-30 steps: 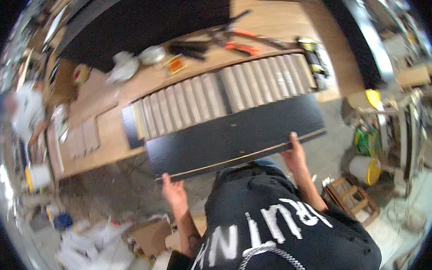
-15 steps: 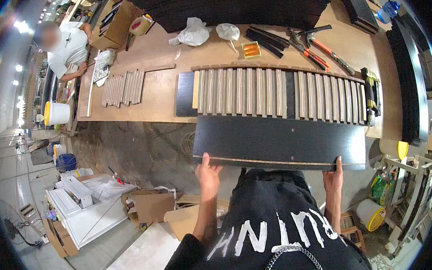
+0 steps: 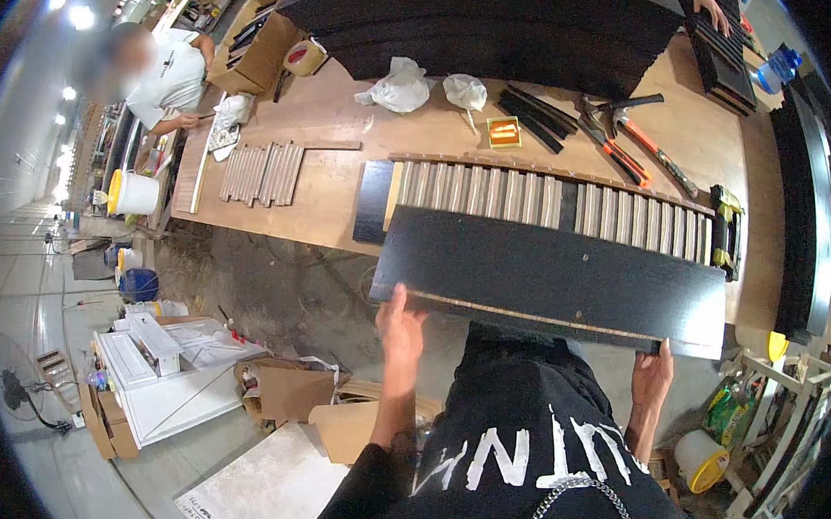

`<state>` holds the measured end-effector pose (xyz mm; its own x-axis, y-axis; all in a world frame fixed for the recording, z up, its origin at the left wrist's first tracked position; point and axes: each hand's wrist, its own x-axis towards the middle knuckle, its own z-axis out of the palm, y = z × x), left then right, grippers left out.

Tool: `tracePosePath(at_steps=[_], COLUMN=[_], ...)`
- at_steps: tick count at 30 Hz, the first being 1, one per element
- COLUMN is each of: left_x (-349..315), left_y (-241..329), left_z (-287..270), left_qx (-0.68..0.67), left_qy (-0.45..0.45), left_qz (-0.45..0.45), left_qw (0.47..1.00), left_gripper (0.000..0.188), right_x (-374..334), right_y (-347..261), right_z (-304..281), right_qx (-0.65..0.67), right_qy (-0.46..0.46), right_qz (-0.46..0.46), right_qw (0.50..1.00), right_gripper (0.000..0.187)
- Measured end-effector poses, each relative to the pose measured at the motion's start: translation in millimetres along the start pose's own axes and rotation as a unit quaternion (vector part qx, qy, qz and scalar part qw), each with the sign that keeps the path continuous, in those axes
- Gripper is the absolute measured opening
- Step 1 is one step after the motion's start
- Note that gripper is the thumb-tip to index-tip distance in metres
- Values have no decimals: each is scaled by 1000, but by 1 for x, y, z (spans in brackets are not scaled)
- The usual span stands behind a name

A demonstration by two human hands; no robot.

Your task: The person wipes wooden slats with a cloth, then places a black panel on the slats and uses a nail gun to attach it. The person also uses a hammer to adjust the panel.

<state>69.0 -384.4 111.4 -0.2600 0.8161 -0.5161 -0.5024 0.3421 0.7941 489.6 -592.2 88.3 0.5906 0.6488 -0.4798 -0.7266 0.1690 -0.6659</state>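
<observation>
Your left hand (image 3: 401, 332) is gripping the near edge of a black board (image 3: 544, 259), thumb on top; your right hand (image 3: 651, 378) is clasping that edge farther right; the board is jutting past the table (image 3: 330, 112), hiding the near ends of some strips (image 3: 476, 191).

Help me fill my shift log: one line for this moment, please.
left hand: holding black board | right hand: holding same board | beyond board: row of brown strips
</observation>
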Motion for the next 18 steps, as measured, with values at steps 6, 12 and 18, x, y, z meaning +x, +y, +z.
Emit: tracePosePath(at_steps=[6, 12, 18], left_x=[61, 107, 115], left_y=[11, -9, -2], left_z=[50, 51, 55], left_qx=[-11, -17, -9], left_qy=[-71, -50, -20], left_qz=[-17, -23, -39], left_qw=[997, 998, 999], left_gripper=[31, 35, 36], right_x=[72, 99, 119], right_y=[4, 6, 10], right_z=[40, 71, 64], right_qx=[-23, -45, -46], right_qy=[-26, -27, -37], right_qz=[-17, -29, -21], right_qw=[999, 998, 998], right_gripper=[23, 18, 19])
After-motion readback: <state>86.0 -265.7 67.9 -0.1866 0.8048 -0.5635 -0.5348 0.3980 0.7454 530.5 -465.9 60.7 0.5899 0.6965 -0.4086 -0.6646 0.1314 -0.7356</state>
